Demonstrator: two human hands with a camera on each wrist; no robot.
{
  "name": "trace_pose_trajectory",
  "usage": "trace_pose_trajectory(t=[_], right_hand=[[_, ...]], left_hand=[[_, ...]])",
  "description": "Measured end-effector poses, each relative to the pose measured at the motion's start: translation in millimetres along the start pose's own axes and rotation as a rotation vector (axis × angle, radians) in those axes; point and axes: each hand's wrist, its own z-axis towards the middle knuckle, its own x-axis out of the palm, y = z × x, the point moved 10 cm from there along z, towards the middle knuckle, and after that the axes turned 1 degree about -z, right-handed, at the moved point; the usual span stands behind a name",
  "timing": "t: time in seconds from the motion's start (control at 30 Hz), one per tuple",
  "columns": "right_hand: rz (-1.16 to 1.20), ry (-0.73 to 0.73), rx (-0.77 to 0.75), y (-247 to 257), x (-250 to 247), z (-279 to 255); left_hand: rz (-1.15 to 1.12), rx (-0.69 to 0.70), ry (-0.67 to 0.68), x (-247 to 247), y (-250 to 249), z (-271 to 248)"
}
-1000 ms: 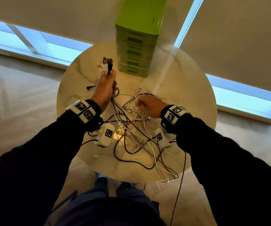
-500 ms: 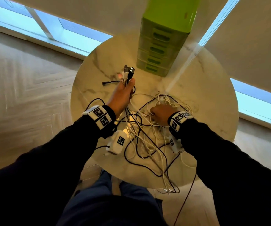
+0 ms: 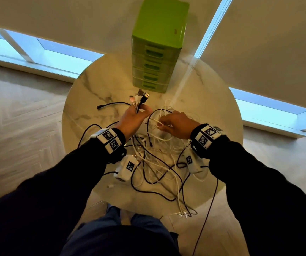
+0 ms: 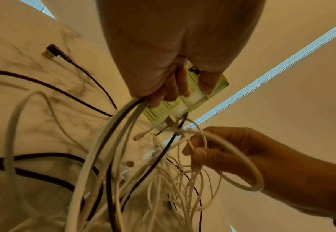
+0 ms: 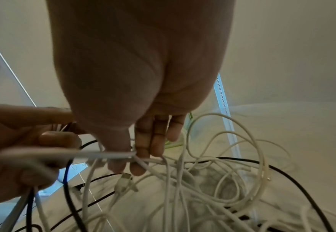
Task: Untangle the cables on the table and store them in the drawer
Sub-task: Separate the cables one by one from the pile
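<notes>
Left hand (image 3: 132,118) grips a bundle of plug ends (image 3: 141,97), black and white, fingers curled round the cords just below the plugs. From the left wrist view several cords run down out of the fist into the pile.

Right hand (image 3: 176,124) has moved: a second ago it was a low fist buried in the cables, now it sits higher and closer to the left hand, thumb and fingers pinching one white cable (image 4: 228,147) with a loop of it hanging over the fingers. Left hand has barely shifted over the same stretch.

Read: sorting is at the stage of isolating single strands. One white cable is being drawn out of the knot while the collected ends stay anchored. Nothing is stored yet.

Tangle of cables (image 3: 154,163) covers the near half of the table (image 3: 213,100), black and white strands crossing; a few loops hang over the near edge (image 3: 183,212). One black cord with an angled plug (image 3: 100,107) lies apart on the left. Which plug belongs to the pinched cable is probably not resolvable here, the right wrist view is blurred.

Green drawer unit (image 3: 157,58) stands at the far side of the table, all drawers closed.

Table is round, marble-look. Room: herringbone wood floor (image 3: 19,126), low windows (image 3: 43,50) under drawn blinds.
</notes>
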Motion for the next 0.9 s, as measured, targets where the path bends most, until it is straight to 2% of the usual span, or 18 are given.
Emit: trace_pose_trajectory(t=[0.1, 0.23, 0.33, 0.53, 0.67, 0.73, 0.83, 0.9], right_hand=[[0.143, -0.117, -0.031, 11.3, -11.0, -6.6], [0.380, -0.262, 0.095, 5.5, -29.6, -16.1], [0.498, -0.335, 0.124, 2.2, -41.8, -23.5], [0.140, -0.335, 0.085, 10.8, -44.3, -22.2], [-0.063, -0.448, 0.035, 21.9, -46.0, -24.5], [-0.081, -0.432, 0.032, 25.5, -36.4, -22.5], [-0.076, -0.309, 0.134, 13.4, -12.3, -14.3], [-0.016, -0.291, 0.143, 9.7, -7.4, -13.2]], left_hand=[[0.017, -0.033, 0.092, 11.0, 9.0, -4.3], [0.090, -0.058, 0.139, 11.5, 23.1, -10.6], [0.198, -0.042, 0.142, 9.4, 29.8, -12.3], [0.153, -0.045, 0.069, 1.1, 22.4, -14.1], [0.104, -0.070, 0.047, -2.5, 24.7, -19.1], [0.072, -0.072, 0.044, -3.3, 24.1, -21.6], [0.078, -0.067, 0.060, -2.7, 20.6, -24.8], [0.091, -0.049, 0.075, -2.2, 17.9, -25.2]])
